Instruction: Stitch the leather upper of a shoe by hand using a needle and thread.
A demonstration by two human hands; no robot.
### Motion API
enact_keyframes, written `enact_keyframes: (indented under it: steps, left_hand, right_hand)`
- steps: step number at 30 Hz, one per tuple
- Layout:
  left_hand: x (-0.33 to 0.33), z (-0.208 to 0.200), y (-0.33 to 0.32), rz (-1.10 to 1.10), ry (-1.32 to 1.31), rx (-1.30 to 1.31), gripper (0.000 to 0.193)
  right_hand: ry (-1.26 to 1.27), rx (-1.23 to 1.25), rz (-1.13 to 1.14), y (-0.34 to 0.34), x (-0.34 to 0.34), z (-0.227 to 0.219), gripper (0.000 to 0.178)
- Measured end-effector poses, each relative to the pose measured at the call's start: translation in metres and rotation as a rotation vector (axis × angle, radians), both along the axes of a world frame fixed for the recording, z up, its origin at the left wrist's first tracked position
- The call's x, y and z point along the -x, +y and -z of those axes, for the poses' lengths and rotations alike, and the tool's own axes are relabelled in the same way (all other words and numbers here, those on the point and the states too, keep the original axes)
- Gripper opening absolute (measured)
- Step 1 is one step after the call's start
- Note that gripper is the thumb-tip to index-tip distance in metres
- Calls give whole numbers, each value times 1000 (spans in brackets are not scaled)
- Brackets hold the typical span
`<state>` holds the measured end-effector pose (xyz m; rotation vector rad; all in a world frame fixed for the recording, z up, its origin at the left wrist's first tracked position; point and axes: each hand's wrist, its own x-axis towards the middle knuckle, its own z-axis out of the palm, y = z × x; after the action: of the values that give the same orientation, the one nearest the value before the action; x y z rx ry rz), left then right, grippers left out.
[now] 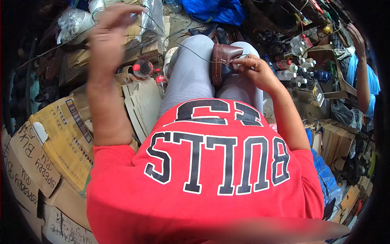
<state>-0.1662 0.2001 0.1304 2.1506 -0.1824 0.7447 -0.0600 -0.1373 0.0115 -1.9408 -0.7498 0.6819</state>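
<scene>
A brown leather shoe (222, 55), with stitching along it, rests on my lap between my grey-trousered knees. From it a long dark thread (178, 38) rises in a curve toward the upper left. That thread meets the fingertips of my left hand (120, 15), which is raised far out to the left and blurred by motion; the fingers look closed on it. My right hand (258, 71) is at the shoe's right side, thumb and fingers pinched close to the leather. What sits in that pinch is too small to tell.
Cardboard pieces (61, 138) lie to my left, near cola bottles (143, 68). Several plastic bottles (286, 75) stand to my right. Farther right, another person's hand (356, 38) is raised beside light-blue cloth. A blue tarp (213, 10) lies ahead.
</scene>
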Motion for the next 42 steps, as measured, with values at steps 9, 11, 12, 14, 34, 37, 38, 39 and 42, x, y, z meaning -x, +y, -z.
enact_keyframes:
  steps: [9, 11, 12, 14, 34, 37, 38, 39, 42]
  left_hand:
    - [-23, 106, -87, 326, 425, 55, 19]
    - [-29, 111, -91, 304, 413, -18, 16]
    - [-31, 112, -91, 305, 414, -18, 16]
    - [-36, 112, -92, 315, 380, -67, 16]
    - [-29, 107, -101, 383, 208, -262, 14]
    - [-24, 117, -89, 367, 330, -123, 18]
    - [-23, 120, -85, 355, 426, -50, 20]
    - [-22, 122, -82, 355, 428, -51, 20]
    - [-23, 126, -77, 366, 544, 74, 25]
  right_hand:
    - [-67, -43, -44, 6, -18, 17, 36]
    - [-3, -52, 0, 9, -17, 15, 25]
    - [-1, -52, 1, 9, -17, 17, 25]
    - [5, -76, 11, 8, -18, 22, 18]
    - [93, -144, -8, 6, -18, 27, 34]
    - [39, -106, -66, 7, -17, 19, 37]
    - [10, -77, -95, 9, -17, 17, 39]
    - [12, -78, -95, 10, -16, 17, 39]
    - [-24, -60, -88, 12, -15, 17, 40]
